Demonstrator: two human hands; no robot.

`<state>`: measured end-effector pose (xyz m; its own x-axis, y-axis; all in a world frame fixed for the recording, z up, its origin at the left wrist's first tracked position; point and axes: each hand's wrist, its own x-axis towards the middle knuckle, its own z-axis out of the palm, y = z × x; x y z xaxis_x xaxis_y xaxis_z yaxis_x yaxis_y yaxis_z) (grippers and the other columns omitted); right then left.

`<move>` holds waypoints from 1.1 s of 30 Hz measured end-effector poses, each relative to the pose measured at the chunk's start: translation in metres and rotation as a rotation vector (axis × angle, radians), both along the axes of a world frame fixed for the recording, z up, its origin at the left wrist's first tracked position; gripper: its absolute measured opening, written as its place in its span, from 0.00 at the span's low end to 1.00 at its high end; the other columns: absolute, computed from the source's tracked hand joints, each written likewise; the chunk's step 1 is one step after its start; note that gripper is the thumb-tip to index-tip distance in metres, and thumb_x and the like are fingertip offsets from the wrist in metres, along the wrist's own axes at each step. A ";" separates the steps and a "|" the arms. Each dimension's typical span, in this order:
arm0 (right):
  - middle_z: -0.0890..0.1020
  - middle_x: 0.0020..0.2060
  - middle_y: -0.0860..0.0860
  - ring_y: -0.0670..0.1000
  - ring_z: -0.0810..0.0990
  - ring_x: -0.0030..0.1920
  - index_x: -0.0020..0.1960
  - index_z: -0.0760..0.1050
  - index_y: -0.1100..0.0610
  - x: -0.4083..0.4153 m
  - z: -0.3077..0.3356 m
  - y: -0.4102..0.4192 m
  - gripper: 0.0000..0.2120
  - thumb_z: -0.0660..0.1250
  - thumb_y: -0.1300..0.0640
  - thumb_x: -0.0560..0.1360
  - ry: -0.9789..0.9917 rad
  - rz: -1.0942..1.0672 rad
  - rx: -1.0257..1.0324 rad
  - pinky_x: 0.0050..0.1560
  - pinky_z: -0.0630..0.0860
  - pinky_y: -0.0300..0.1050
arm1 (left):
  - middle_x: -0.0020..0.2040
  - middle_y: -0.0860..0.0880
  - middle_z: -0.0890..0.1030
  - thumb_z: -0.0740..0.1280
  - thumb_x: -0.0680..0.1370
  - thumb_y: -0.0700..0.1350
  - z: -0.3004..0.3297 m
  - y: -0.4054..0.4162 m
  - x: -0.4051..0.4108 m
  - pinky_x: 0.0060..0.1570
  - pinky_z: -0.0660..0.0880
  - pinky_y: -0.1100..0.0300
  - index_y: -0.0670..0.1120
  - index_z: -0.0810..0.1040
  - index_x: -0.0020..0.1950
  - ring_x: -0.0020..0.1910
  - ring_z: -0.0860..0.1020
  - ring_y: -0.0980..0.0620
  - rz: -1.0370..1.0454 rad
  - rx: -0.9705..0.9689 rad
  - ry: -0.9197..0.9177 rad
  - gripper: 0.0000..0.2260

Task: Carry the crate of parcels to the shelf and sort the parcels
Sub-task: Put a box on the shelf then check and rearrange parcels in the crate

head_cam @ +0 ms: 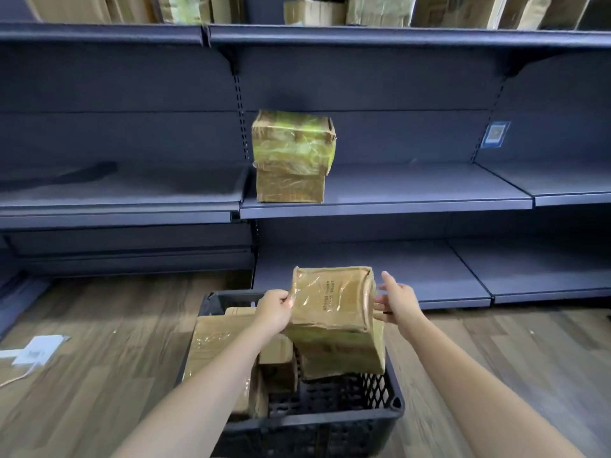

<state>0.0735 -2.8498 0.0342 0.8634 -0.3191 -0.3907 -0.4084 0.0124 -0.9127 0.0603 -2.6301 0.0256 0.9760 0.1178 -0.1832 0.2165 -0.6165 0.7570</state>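
A black plastic crate (pixel 330 421) sits on the wooden floor in front of the shelf. Several taped cardboard parcels (pixel 218 345) lie in its left half. A larger brown parcel (pixel 334 302) is raised above the crate's far right. My left hand (pixel 274 310) grips its left edge. My right hand (pixel 398 302) is at its right side with the fingers spread, touching or just off the box. On the middle shelf board (pixel 413 201) two parcels are stacked (pixel 292 157), the upper one wrapped in yellow-green tape.
Dark blue metal shelving fills the view. The top shelf (pixel 363 34) holds several cardboard boxes. The lowest shelf board (pixel 396 276) lies just behind the crate. A blue label (pixel 495 134) is on the back panel. White paper (pixel 36 350) lies on the floor at left.
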 end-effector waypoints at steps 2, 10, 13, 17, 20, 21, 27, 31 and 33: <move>0.76 0.35 0.54 0.53 0.75 0.38 0.46 0.74 0.61 0.000 0.001 0.000 0.14 0.60 0.49 0.79 -0.039 0.048 -0.057 0.39 0.76 0.46 | 0.47 0.49 0.80 0.59 0.81 0.41 0.003 0.012 -0.004 0.52 0.72 0.56 0.43 0.80 0.50 0.49 0.77 0.49 -0.011 -0.079 -0.048 0.10; 0.71 0.66 0.55 0.61 0.73 0.61 0.71 0.65 0.54 0.003 -0.007 -0.013 0.30 0.65 0.41 0.73 0.127 0.147 0.021 0.59 0.74 0.57 | 0.60 0.44 0.81 0.58 0.82 0.38 0.010 0.054 0.001 0.61 0.75 0.47 0.44 0.77 0.65 0.60 0.78 0.43 0.133 -0.400 -0.145 0.14; 0.74 0.62 0.58 0.61 0.78 0.52 0.66 0.69 0.55 0.002 -0.015 -0.015 0.28 0.69 0.44 0.71 0.175 0.181 0.168 0.39 0.80 0.52 | 0.60 0.46 0.81 0.59 0.81 0.39 0.004 0.058 0.006 0.62 0.74 0.47 0.46 0.77 0.65 0.61 0.78 0.44 0.145 -0.464 -0.121 0.14; 0.78 0.56 0.60 0.60 0.79 0.52 0.61 0.72 0.61 0.000 -0.025 -0.017 0.21 0.70 0.51 0.73 0.139 0.088 0.221 0.40 0.82 0.53 | 0.61 0.46 0.80 0.58 0.82 0.38 -0.003 0.057 0.007 0.63 0.74 0.50 0.47 0.77 0.65 0.61 0.77 0.46 0.167 -0.552 -0.071 0.15; 0.77 0.51 0.59 0.58 0.78 0.48 0.56 0.72 0.62 -0.002 -0.030 -0.017 0.16 0.69 0.53 0.74 0.093 0.101 0.191 0.52 0.80 0.58 | 0.66 0.47 0.76 0.57 0.82 0.40 -0.004 0.054 0.010 0.66 0.71 0.50 0.47 0.74 0.68 0.66 0.74 0.46 0.192 -0.496 -0.047 0.16; 0.76 0.51 0.59 0.57 0.77 0.47 0.55 0.72 0.62 -0.002 -0.029 -0.016 0.16 0.70 0.54 0.74 0.074 0.112 0.178 0.53 0.79 0.58 | 0.67 0.48 0.75 0.56 0.83 0.42 -0.005 0.054 0.011 0.65 0.71 0.51 0.49 0.72 0.70 0.66 0.73 0.48 0.201 -0.501 -0.015 0.16; 0.78 0.53 0.57 0.56 0.77 0.51 0.63 0.72 0.59 -0.007 -0.025 -0.008 0.20 0.69 0.54 0.74 0.004 0.200 0.141 0.38 0.78 0.46 | 0.69 0.47 0.73 0.60 0.61 0.78 -0.014 0.047 0.015 0.65 0.69 0.41 0.59 0.65 0.71 0.65 0.74 0.44 0.243 -0.766 0.299 0.43; 0.78 0.47 0.55 0.54 0.76 0.46 0.60 0.74 0.60 -0.015 -0.024 -0.004 0.16 0.67 0.53 0.76 0.031 0.276 0.122 0.42 0.79 0.50 | 0.76 0.49 0.62 0.68 0.63 0.72 -0.001 0.040 0.006 0.70 0.64 0.42 0.60 0.41 0.77 0.72 0.67 0.44 0.128 -0.592 0.265 0.52; 0.78 0.45 0.57 0.56 0.76 0.43 0.56 0.75 0.60 -0.018 -0.023 -0.003 0.14 0.66 0.52 0.76 0.126 0.298 0.137 0.50 0.79 0.56 | 0.69 0.48 0.72 0.68 0.74 0.58 0.007 0.040 0.003 0.61 0.74 0.45 0.55 0.46 0.78 0.63 0.76 0.45 0.153 -0.578 0.208 0.40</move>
